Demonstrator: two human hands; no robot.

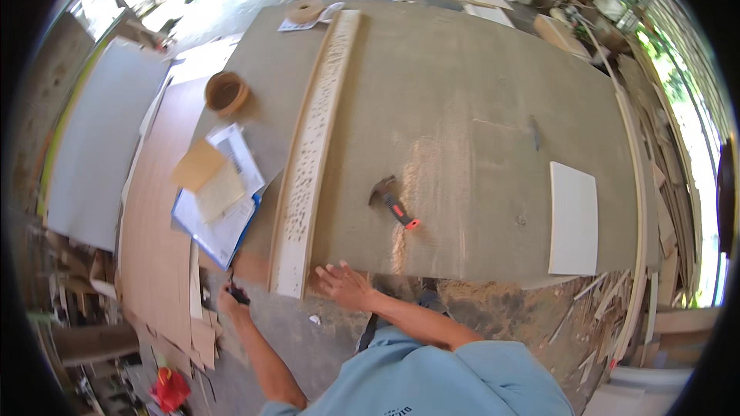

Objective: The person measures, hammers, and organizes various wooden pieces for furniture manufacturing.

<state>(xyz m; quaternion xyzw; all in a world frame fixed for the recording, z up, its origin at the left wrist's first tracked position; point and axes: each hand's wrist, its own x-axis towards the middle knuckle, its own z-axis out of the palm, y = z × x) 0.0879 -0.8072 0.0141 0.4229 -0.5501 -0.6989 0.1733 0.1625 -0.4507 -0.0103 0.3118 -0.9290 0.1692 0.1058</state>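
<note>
A long, narrow white board (308, 177) with brown edges and many dark specks lies lengthwise on the large grey-brown worktable (478, 77). Its near end juts slightly past the table's front edge. My right hand (344, 286) is at that edge, just right of the board's end, fingers spread and holding nothing. Left of the board and off the table's edge, my left hand (230, 299) is closed around a small dark tool (239, 293); its kind is too small to make out. A claw hammer (395, 203) with a black and red handle lies beside a streak of sawdust (416, 169).
Left of the board are a clipboard with papers (220, 216), sandpaper-like tan sheets (208, 177) and a brown round container (226, 93). A tape roll (305, 9) sits at the far end. A white panel (573, 218) lies at right. Wood scraps (605, 300) litter the floor.
</note>
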